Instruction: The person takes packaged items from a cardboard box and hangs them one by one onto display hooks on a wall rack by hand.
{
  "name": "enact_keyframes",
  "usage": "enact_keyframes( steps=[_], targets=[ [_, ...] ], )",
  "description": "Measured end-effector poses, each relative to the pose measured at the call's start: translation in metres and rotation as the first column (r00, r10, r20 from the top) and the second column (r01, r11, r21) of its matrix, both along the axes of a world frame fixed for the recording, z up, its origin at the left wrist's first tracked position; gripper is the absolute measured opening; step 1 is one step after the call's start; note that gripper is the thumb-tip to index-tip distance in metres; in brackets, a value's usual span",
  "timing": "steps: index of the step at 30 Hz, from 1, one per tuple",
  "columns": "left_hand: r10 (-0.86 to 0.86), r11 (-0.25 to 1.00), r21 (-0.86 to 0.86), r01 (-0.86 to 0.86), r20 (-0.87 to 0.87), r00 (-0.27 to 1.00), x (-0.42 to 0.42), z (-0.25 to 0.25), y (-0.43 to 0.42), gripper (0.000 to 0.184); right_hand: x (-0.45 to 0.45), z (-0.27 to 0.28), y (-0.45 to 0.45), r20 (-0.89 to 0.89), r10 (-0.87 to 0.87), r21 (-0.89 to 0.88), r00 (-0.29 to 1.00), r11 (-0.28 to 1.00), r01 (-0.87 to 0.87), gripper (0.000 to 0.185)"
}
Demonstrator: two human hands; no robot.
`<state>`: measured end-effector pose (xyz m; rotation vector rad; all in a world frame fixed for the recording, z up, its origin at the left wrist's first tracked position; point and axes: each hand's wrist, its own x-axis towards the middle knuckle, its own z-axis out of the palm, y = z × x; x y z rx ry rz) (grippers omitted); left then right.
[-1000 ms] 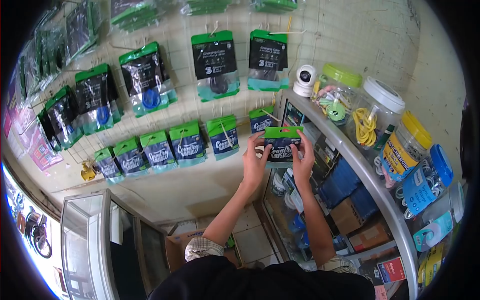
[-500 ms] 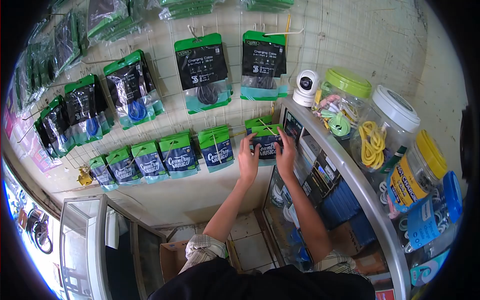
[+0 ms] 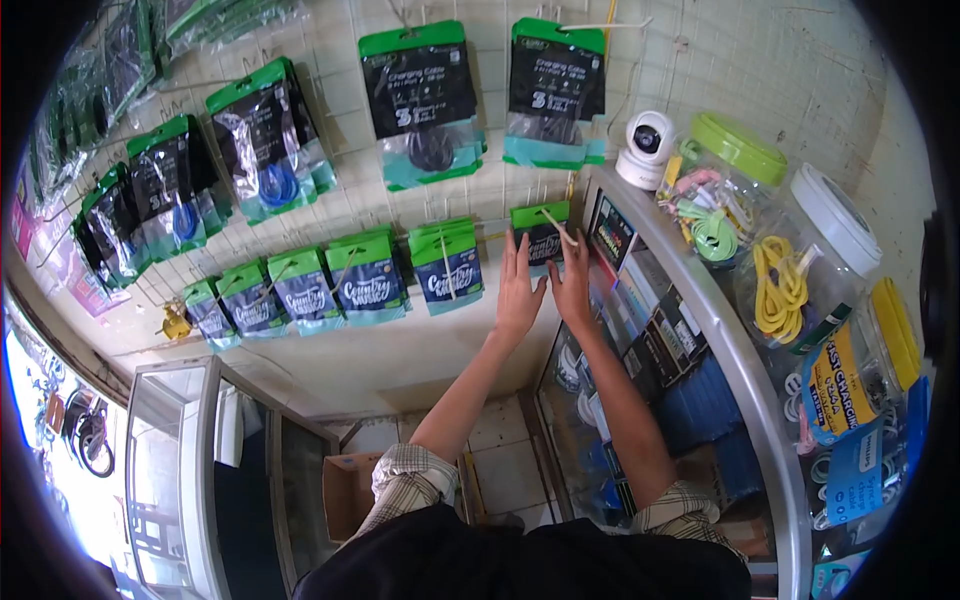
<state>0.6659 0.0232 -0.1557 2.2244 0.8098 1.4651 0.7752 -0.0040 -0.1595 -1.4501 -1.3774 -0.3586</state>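
Note:
A green-topped "Country Music" pouch [image 3: 540, 222] hangs on the rightmost hook of the lower row, its lower part partly covered by my hands. My left hand [image 3: 520, 292] is at its left side, open, with the fingers stretched upward along the pouch. On the other side my right hand [image 3: 572, 285] is also open, its fingers straight near the pouch's right edge and the tip of the white hook [image 3: 558, 224]. Whether the fingertips press on the pouch, I cannot tell. Just left hangs a stack of similar pouches [image 3: 447, 268].
Charging cable packs [image 3: 420, 105] hang above on the wire grid. To the right, a glass display case [image 3: 735, 330] carries a white camera [image 3: 645, 148] and several plastic jars, one with a green lid [image 3: 740, 147]. Below are an open cardboard box [image 3: 350, 495] and a glass cabinet [image 3: 205, 450].
The front pouch has moved back along its hook, away from me, and now covers the one behind. My fingers have left its top corners and straightened. The camera view has shifted.

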Motion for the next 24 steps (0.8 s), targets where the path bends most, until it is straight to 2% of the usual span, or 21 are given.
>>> enact_keyframes(
  steps=[2, 4, 5, 8, 9, 15, 17, 21, 23, 24],
  targets=[
    [-0.02, 0.999, -0.04, 0.021, 0.023, 1.0, -0.017, -0.007, -0.021, 0.075, -0.015, -0.012, -0.02, -0.049, 0.017, -0.033, 0.999, 0.999, -0.018, 0.063],
    [-0.143, 0.984, -0.105, 0.146, 0.036, 0.989, -0.044, -0.017, -0.049, 0.066, -0.039, -0.021, -0.049, -0.148, 0.072, -0.078, 0.986, 0.993, -0.084, 0.056],
    [-0.155, 0.98, -0.113, 0.165, 0.093, 0.984, -0.06, -0.022, -0.064, 0.055, -0.052, -0.028, -0.064, -0.141, 0.062, -0.128, 0.988, 0.989, -0.08, 0.05],
    [-0.122, 0.969, -0.211, 0.127, 0.04, 0.992, -0.117, -0.06, -0.091, 0.052, -0.086, -0.063, -0.1, -0.1, 0.136, -0.23, 0.986, 0.961, -0.156, 0.049],
    [-0.1, 0.963, -0.248, 0.105, 0.032, 0.994, -0.137, -0.071, -0.099, 0.052, -0.1, -0.078, -0.108, -0.13, 0.169, -0.214, 0.977, 0.957, -0.194, 0.045],
    [0.106, 0.889, -0.44, -0.124, -0.066, 0.992, -0.253, -0.143, -0.127, 0.042, -0.185, -0.141, -0.14, -0.216, 0.307, -0.368, 0.927, 0.854, -0.369, 0.042],
    [0.154, 0.825, -0.536, -0.179, -0.091, 0.984, -0.282, -0.176, -0.137, 0.038, -0.212, -0.158, -0.148, -0.246, 0.349, -0.412, 0.904, 0.806, -0.424, 0.038],
    [0.072, 0.786, -0.597, -0.161, -0.172, 0.983, -0.324, -0.231, -0.153, 0.04, -0.243, -0.207, -0.159, -0.311, 0.4, -0.518, 0.862, 0.69, -0.506, 0.037],
    [0.013, 0.757, -0.642, -0.124, -0.175, 0.984, -0.332, -0.26, -0.159, 0.043, -0.254, -0.222, -0.166, 0.02, 0.416, -0.675, 0.909, 0.676, -0.295, 0.035],
    [-0.044, 0.739, -0.669, -0.081, -0.168, 0.985, -0.33, -0.269, -0.161, 0.047, -0.258, -0.228, -0.17, 0.018, 0.414, -0.686, 0.91, 0.667, -0.29, 0.035]
  ],
)
